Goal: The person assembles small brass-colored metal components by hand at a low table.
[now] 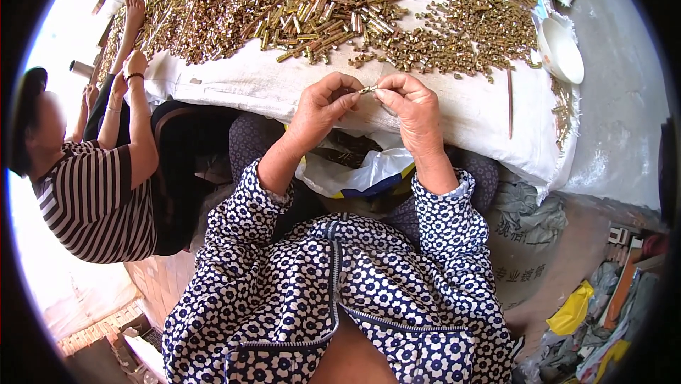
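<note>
Between my two hands, at the near edge of the cloth-covered table [333, 68], is a small brass-coloured metal fitting [368, 90]. My left hand [319, 107] pinches one end of it between thumb and forefinger. The other end is in the pinched fingertips of my right hand [413, 111]. Just beyond my hands lie longer threaded metal tubes [319, 29] and a spread of short metal fittings [454, 40]. Below my hands, an open plastic bag [383, 171] between my knees holds dark pieces too dim to make out.
A large heap of small fittings [191, 15] covers the table's left. At the right stand a white bowl [560, 51] and a thin brown rod [509, 104]. A co-worker in a striped shirt [99, 192] sits at left. Bags and a yellow wrapper [571, 309] lie lower right.
</note>
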A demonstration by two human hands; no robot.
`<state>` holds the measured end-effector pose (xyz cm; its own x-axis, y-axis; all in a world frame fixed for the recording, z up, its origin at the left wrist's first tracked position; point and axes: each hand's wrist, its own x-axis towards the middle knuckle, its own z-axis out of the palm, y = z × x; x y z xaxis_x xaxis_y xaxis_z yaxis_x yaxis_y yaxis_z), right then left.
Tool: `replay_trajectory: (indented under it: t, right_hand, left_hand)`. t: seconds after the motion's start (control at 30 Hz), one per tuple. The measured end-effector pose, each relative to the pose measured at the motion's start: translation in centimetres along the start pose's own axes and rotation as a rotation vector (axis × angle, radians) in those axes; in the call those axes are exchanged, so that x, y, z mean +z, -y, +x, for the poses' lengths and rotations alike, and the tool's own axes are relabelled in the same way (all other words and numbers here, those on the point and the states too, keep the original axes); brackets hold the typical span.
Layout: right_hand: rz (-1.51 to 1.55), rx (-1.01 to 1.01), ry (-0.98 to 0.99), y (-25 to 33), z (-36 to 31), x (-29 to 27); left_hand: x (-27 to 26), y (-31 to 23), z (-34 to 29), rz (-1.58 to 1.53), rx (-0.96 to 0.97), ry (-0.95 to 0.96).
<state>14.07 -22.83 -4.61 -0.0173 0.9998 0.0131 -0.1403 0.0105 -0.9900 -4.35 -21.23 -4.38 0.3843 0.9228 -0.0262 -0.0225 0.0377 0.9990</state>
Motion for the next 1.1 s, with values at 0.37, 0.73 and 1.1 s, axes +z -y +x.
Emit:
replay_trajectory:
  t: [0.37,0.73,1.1]
  right_hand:
    - [0.131,0.005,-0.017,-0.3,0.3,0.6]
    - [0.407,0.010,0.030,-0.8,0.2,0.7]
    - [0.199,-0.178,-0.010,-0.7,-0.8,2.3]
  left_hand:
    - [0.2,0.7,0.0,-0.195,-0.008,-0.061]
    - [1.7,1.0,0.0,-0.493,0.056,-0.170]
    - [1.8,0.9,-0.2,-0.514,0.114,-0.196]
